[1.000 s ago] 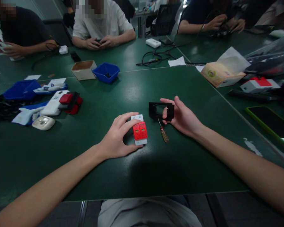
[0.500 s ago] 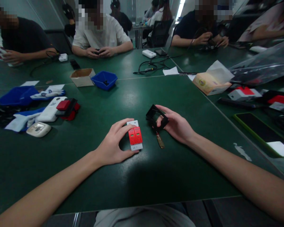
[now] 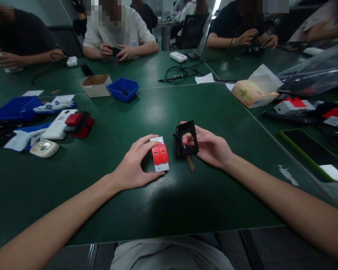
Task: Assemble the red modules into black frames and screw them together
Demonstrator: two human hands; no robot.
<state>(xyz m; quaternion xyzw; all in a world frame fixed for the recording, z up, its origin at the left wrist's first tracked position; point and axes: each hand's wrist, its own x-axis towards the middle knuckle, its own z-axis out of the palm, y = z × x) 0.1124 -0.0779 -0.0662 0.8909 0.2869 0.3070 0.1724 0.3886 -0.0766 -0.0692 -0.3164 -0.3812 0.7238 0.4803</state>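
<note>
Between the thumb and fingers of my left hand [image 3: 135, 164] is a red and white surge protector module [image 3: 160, 154], its red face with two small green windows turned up. My right hand [image 3: 212, 145] grips a black plastic frame [image 3: 186, 138] with an open middle, a finger showing through the opening. Just below the frame, a screwdriver's amber handle [image 3: 190, 163] shows on the green table [image 3: 157, 116]; the rest of it is hidden.
To the left lie blue-white gloves [image 3: 55, 106], a white device [image 3: 59, 123], a red and black block [image 3: 79, 123] and a blue bin [image 3: 19, 108]. Farther back are a cardboard box [image 3: 96, 85] and a blue tray [image 3: 123, 90]. A tissue pack [image 3: 253, 93] stands right. Several people sit opposite.
My right hand has turned the black frame so its opening faces me more. The view has tilted down slightly. My left hand still holds the red and white module.
</note>
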